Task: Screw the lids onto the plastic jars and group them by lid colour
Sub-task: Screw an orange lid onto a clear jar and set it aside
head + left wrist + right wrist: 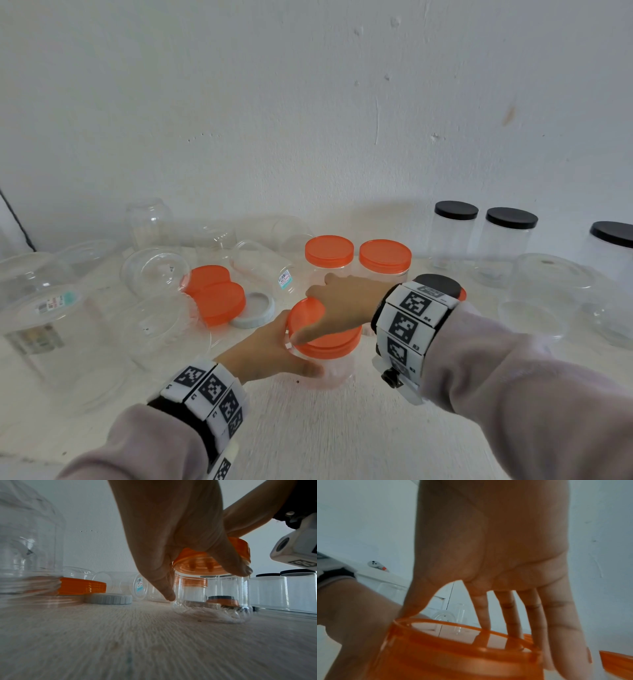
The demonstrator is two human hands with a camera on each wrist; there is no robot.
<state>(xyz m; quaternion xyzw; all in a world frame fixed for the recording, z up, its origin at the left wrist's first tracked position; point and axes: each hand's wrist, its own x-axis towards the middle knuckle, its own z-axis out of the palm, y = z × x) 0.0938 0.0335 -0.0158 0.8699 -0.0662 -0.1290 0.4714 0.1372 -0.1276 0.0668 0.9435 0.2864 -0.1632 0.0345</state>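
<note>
Left hand (274, 346) grips the jar (329, 371) so it won't spin on the desk (308, 438) — right hand (342, 305) clamps the orange lid (325, 337) to twist. Capped orange jars (356, 260) sit just behind, prob. this one's group.

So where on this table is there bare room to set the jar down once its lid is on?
Bare table lies in front of the held jar, between the two sleeves. A smaller patch sits right of the right hand, before the black-lidded jars. The left side is crowded with open clear jars, loose orange lids and a white lid.
</note>
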